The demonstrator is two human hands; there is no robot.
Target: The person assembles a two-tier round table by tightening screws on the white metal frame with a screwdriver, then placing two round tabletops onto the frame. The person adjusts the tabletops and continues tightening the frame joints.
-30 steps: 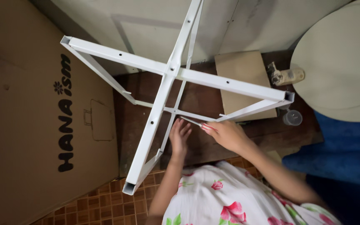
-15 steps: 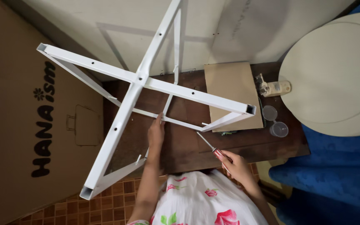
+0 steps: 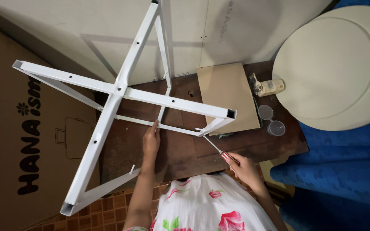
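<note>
Head view: left hand [image 3: 151, 141] gripping white frame [image 3: 120, 92] crossbar mid-frame; right hand [image 3: 246, 167] clamped on screwdriver [image 3: 217, 149], tip at bracket. Round top [image 3: 330, 68] upper right unattached.

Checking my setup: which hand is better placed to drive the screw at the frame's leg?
Right hand: it holds the screwdriver, tip near that leg. Left hand steadies the white frame.

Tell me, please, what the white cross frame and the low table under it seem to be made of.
White frame: probably painted metal; hollow square tube ends and drilled holes show. Low table: apparently dark, worn wood, with a scuffed brown top. The left hand steadies a thin bar; the right hand holds a screwdriver.
</note>
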